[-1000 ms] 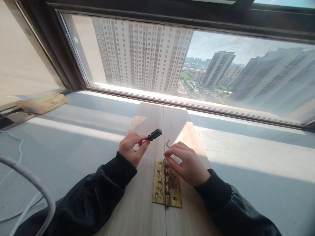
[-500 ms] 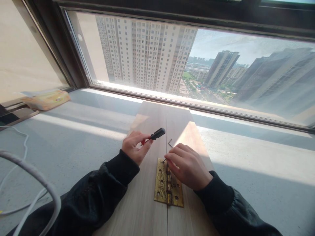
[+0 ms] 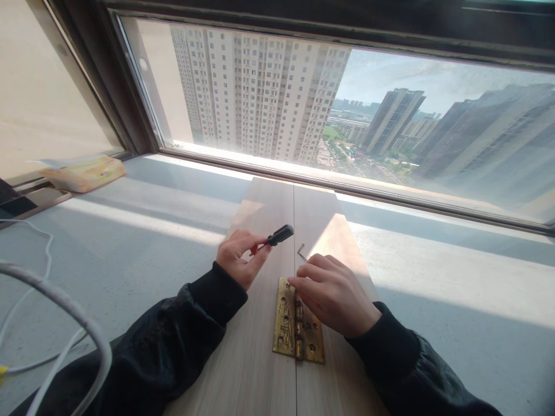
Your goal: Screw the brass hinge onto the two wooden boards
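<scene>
A brass hinge (image 3: 286, 326) with several holes lies across the seam between two pale wooden boards (image 3: 269, 370). Its upper right part is hidden by my right hand (image 3: 336, 292), whose thumb and index finger are pinched at the hinge's upper hole; what they hold is hidden. My left hand (image 3: 240, 257), above and left of the hinge, pinches a black-handled tool (image 3: 281, 234), its handle pointing up and right. Just above my right hand a small L-shaped metal key (image 3: 300, 250) shows, its lower end reaching behind the fingers.
Thick and thin white cables (image 3: 93, 329) loop at the lower left. A tissue pack (image 3: 87, 173) lies on the pale sill (image 3: 173, 202) at the far left. Behind the boards runs a dark window frame (image 3: 260, 171), with tall buildings outside.
The thin piece that showed at my right fingertips over the upper hole is no longer visible. My left hand holds the black-handled tool as before. The whole view has shifted slightly.
</scene>
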A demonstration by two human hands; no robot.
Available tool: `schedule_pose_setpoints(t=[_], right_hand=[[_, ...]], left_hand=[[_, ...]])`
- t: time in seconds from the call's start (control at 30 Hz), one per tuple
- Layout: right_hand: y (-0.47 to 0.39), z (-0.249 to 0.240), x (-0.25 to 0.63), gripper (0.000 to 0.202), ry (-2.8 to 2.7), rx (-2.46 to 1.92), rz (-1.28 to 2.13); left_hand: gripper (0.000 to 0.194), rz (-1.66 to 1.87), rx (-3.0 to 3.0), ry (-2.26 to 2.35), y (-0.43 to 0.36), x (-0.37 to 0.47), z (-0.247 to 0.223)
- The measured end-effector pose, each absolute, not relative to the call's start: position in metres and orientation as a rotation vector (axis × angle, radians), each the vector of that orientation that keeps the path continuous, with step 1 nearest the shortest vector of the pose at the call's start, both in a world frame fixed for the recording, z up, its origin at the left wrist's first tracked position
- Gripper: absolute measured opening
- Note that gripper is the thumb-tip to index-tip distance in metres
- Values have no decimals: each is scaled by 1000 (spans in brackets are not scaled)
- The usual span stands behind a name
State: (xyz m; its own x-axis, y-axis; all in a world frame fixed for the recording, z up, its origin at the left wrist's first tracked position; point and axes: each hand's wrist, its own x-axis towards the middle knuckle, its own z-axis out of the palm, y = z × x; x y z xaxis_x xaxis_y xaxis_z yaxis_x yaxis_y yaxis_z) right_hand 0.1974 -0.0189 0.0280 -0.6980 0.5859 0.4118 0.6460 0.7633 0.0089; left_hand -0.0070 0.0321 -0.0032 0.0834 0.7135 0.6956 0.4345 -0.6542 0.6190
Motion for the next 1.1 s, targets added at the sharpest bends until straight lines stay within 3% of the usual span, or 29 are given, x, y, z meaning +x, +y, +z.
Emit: schedule_pose_setpoints(t=[1.1], right_hand=[[-15,29,196,17,-2550,-955,100]], left_hand=[[11,1603,2120,1133,32,-7,-4]])
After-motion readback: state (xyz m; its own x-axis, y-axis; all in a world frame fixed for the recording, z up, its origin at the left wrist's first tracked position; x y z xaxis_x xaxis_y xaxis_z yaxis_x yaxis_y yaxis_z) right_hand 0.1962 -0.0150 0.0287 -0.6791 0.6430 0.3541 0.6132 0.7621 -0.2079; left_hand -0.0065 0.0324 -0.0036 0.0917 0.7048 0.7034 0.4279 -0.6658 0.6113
